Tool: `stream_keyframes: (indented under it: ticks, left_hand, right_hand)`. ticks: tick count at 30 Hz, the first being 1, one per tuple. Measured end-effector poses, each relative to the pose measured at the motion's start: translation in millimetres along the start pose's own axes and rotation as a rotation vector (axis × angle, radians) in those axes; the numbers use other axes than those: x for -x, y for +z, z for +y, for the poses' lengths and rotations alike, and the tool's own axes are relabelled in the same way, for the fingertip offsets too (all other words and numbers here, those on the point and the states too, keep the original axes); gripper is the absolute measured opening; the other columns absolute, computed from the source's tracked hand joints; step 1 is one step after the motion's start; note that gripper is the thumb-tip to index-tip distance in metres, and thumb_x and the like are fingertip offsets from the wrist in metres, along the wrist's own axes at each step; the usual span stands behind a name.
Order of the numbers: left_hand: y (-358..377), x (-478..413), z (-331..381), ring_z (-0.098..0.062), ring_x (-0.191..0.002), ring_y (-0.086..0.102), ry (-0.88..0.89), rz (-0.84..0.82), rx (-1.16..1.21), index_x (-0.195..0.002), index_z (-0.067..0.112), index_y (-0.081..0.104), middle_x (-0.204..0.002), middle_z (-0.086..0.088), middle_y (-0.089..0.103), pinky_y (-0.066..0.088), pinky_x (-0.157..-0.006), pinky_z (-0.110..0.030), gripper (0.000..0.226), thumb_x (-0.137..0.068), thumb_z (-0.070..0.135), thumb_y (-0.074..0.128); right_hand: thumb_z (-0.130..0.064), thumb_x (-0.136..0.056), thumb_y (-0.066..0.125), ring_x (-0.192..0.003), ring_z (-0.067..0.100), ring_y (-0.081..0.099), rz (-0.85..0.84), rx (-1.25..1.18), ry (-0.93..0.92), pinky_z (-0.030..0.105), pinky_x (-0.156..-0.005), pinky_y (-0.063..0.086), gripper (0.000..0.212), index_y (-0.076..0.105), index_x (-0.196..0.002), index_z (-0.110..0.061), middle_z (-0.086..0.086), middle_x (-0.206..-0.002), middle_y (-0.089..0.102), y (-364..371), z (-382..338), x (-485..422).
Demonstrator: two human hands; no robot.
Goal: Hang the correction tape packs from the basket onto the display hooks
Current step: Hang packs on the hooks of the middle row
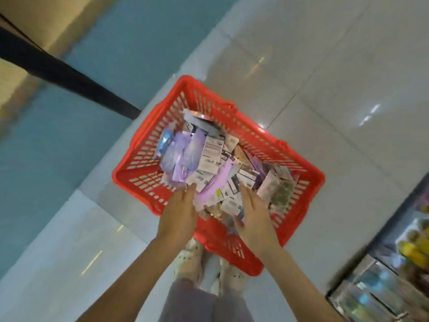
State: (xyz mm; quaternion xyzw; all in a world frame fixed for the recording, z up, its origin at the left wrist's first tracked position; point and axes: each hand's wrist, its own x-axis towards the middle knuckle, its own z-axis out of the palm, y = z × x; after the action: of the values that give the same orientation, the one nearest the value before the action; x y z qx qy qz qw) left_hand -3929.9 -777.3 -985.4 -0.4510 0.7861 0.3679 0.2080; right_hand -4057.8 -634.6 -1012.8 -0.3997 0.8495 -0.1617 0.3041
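While the red basket [246, 259] sits on the floor [325, 66], left hand [178, 214] and right hand [254, 217] lie straight-fingered on its correction tape packs [210, 154].

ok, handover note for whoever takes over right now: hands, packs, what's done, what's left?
Left hand: fingers straight, tips on the pile; no grip visible.
Right hand: the same, beside it over the packs.
Correction tape packs: a loose heap in the red basket, which stands on the tiled floor in front of the person's feet.
Done: nothing picked yet. The display hooks are not in view.
Left: grip packs and hang them all.
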Motion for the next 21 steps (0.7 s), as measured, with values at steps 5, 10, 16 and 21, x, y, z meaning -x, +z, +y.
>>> stream_keyframes:
  ticks: [5, 10, 16, 21]
  left_hand:
    - [56, -69, -23, -0.030, -0.124, 0.045, 0.098, -0.110, -0.163, -0.136, 0.009, 0.041, -0.134, -0.010, 0.045, 0.040, -0.099, -0.040, 0.057, -0.086, 0.017, 0.066]
    - [83, -81, -27, -0.037, -0.123, 0.051, 0.149, -0.068, -0.395, -0.136, 0.007, 0.033, -0.135, -0.021, 0.049, 0.047, -0.096, -0.046, 0.105, -0.055, 0.048, 0.087]
    - [82, -83, -15, -0.034, -0.145, 0.018, 0.096, -0.055, -0.483, -0.151, 0.014, 0.005, -0.156, -0.017, 0.015, 0.021, -0.115, -0.046, 0.095, -0.085, 0.046, 0.066]
    - [67, -79, -15, -0.036, -0.118, 0.055, 0.346, 0.087, -0.342, -0.129, 0.003, 0.054, -0.128, -0.018, 0.057, 0.044, -0.100, -0.047, 0.078, -0.060, 0.021, 0.087]
  right_hand:
    - [-0.053, -0.079, 0.046, -0.126, 0.034, 0.043, 0.005, 0.359, -0.152, 0.051, -0.102, 0.035, 0.075, 0.036, -0.142, -0.013, 0.018, -0.136, 0.054, 89, 36, -50]
    - [-0.023, -0.081, 0.066, -0.108, 0.024, 0.048, 0.253, 0.621, -0.266, 0.040, -0.089, 0.037, 0.054, 0.051, -0.131, -0.013, 0.003, -0.116, 0.067, 118, 53, -75]
    - [-0.010, -0.084, 0.059, -0.088, 0.019, 0.059, 0.403, 0.520, -0.426, 0.037, -0.096, 0.030, 0.022, 0.072, -0.100, -0.016, -0.001, -0.093, 0.070, 87, 52, -70]
    - [-0.012, -0.089, 0.065, -0.089, 0.017, 0.055, 0.397, 0.520, -0.549, 0.036, -0.101, 0.025, 0.009, 0.072, -0.090, -0.018, -0.005, -0.085, 0.066, 45, 59, -71]
